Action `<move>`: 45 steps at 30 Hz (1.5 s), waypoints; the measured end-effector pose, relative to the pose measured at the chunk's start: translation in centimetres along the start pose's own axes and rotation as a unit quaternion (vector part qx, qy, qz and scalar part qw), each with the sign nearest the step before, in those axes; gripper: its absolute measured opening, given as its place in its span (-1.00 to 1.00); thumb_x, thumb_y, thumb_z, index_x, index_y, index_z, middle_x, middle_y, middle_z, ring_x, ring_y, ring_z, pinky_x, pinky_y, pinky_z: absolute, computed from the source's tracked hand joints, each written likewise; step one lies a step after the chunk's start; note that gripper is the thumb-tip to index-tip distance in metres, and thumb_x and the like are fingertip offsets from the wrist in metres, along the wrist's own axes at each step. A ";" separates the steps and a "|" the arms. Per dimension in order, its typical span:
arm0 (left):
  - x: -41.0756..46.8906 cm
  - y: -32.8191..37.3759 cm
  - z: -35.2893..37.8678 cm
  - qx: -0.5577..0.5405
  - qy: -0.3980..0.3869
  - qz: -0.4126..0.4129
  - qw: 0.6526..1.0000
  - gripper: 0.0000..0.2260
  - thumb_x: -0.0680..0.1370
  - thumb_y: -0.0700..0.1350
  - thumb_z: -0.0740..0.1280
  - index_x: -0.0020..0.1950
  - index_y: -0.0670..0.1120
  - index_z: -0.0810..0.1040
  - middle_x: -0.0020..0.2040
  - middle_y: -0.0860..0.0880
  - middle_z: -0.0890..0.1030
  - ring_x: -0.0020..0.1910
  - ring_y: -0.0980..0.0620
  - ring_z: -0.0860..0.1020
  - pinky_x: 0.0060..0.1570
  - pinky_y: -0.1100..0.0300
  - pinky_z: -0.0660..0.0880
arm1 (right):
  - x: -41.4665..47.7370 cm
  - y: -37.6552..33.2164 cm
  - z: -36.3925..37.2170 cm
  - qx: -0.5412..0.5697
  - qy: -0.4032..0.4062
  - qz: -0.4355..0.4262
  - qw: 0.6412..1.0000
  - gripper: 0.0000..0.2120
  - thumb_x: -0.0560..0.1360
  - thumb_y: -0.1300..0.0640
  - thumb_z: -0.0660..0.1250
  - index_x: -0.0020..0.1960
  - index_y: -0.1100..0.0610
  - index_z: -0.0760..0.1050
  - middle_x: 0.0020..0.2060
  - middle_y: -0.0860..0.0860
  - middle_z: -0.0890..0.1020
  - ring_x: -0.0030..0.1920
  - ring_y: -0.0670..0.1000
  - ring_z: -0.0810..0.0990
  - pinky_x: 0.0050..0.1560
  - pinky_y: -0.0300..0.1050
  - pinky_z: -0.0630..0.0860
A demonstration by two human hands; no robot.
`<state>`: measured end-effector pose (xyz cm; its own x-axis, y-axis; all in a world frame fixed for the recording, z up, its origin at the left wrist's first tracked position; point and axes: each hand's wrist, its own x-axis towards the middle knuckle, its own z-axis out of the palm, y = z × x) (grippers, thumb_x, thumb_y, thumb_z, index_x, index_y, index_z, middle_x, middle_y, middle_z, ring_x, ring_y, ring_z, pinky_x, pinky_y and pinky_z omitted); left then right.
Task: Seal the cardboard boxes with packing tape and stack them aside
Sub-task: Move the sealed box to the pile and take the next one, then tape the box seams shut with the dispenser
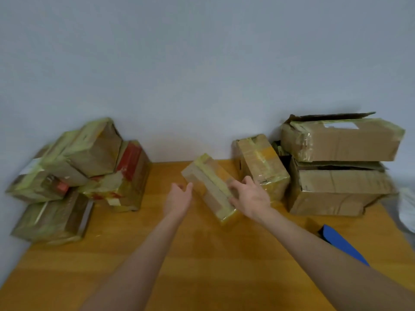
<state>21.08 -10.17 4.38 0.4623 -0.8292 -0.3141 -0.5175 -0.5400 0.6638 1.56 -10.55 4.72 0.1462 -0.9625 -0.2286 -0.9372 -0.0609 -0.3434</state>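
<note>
A small cardboard box (208,182) wrapped in yellowish tape lies tilted at the middle of the wooden table (202,254). My right hand (251,198) rests on its right side with fingers spread over the top. My left hand (178,198) sits at the box's left end, fingers relaxed and touching or almost touching the corner. Another taped box (261,166) stands just right of it. No tape roll is visible.
A pile of several taped boxes (85,173) fills the left back corner against the wall. Two larger boxes (341,167) are stacked at the right back, the upper one with a flap raised. A blue flat object (343,244) lies near the right edge.
</note>
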 end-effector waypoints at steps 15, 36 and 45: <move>-6.7 -3.8 3.7 0.164 -0.062 0.159 0.972 -0.43 0.61 0.17 0.16 0.56 0.00 0.12 0.25 -0.08 0.56 0.14 -0.10 0.56 0.06 0.04 0.54 | -9.6 7.6 1.9 0.213 0.044 0.218 0.951 -0.33 0.56 -0.24 0.19 0.52 0.11 0.17 0.39 0.14 0.41 0.32 0.19 0.44 0.26 0.11 0.45; -16.2 -1.4 11.2 0.325 -0.036 0.293 0.898 -0.43 0.60 0.28 -0.01 0.57 0.14 0.00 0.59 -0.05 -0.09 0.56 -0.11 -0.14 0.52 -0.05 -0.06 | -11.7 18.2 -0.2 0.229 0.005 0.106 0.968 -0.54 0.56 -0.11 0.29 0.38 0.09 0.45 0.01 0.05 0.67 -0.04 0.03 0.66 0.05 0.02 0.60; -16.0 -1.0 10.3 0.320 -0.110 0.233 0.912 -0.34 0.55 0.28 0.16 0.57 0.16 -0.02 0.59 -0.04 -0.15 0.55 -0.08 -0.19 0.47 -0.08 0.08 | -13.3 26.8 0.1 0.116 -0.130 0.192 0.966 -0.20 0.43 -0.23 0.42 0.43 0.27 0.30 0.27 0.19 0.53 0.21 0.19 0.55 0.07 0.07 0.57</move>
<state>6.72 2.17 1.76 -0.0342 -0.9610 -0.2745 -0.9673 -0.0373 0.2510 -25.50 0.69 -1.51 -0.0952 -0.8010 -0.5911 -0.8461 0.3779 -0.3759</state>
